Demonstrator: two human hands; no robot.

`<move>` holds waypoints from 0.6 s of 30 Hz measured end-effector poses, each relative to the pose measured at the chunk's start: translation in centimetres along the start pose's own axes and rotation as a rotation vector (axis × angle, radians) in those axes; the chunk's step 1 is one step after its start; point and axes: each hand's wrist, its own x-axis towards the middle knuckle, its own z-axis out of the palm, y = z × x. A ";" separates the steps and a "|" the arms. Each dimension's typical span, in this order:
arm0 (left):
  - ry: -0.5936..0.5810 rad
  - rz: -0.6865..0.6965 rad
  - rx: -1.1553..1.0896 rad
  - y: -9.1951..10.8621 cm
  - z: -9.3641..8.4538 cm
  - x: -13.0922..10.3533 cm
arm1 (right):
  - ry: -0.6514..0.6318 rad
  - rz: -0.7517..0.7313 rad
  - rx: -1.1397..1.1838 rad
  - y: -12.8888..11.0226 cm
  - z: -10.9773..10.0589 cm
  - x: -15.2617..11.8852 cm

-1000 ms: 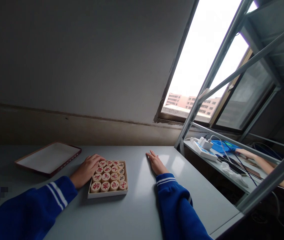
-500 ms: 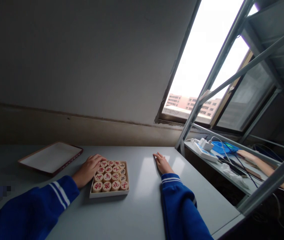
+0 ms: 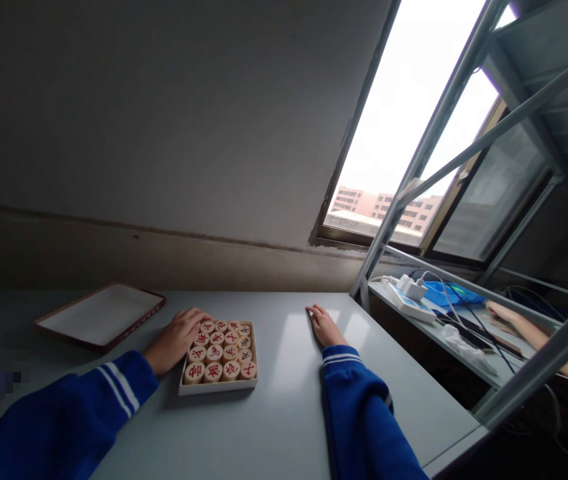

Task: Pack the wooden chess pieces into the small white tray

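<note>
A shallow white box (image 3: pixel 217 389) filled with several round wooden chess pieces (image 3: pixel 221 350) marked in red sits on the grey table (image 3: pixel 284 413). My left hand (image 3: pixel 174 339) rests against the box's left edge, fingers curled over its far left corner. My right hand (image 3: pixel 325 326) lies flat on the table to the right of the box, palm down, holding nothing. Both arms wear blue sleeves with white stripes.
A red-rimmed lid or tray (image 3: pixel 100 315) lies at the far left of the table. A metal shelf frame (image 3: pixel 529 373) stands at the right, with a power strip (image 3: pixel 407 297) and cables. Another person's arm (image 3: pixel 539 333) rests on that shelf. A window (image 3: pixel 414 120) is behind.
My right hand slid a little to the right on the table. My left hand and the box have stayed where they were.
</note>
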 end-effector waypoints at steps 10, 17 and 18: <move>-0.001 -0.001 0.000 0.1 0.0 0.0 | 0.016 -0.017 -0.009 0.1 0.1 0.1; 0.013 0.012 -0.001 -0.3 0.2 0.1 | 0.023 -0.026 -0.034 0.1 0.2 0.1; 0.013 0.008 0.000 -0.3 0.2 0.1 | 0.022 -0.026 -0.042 0.1 0.1 0.1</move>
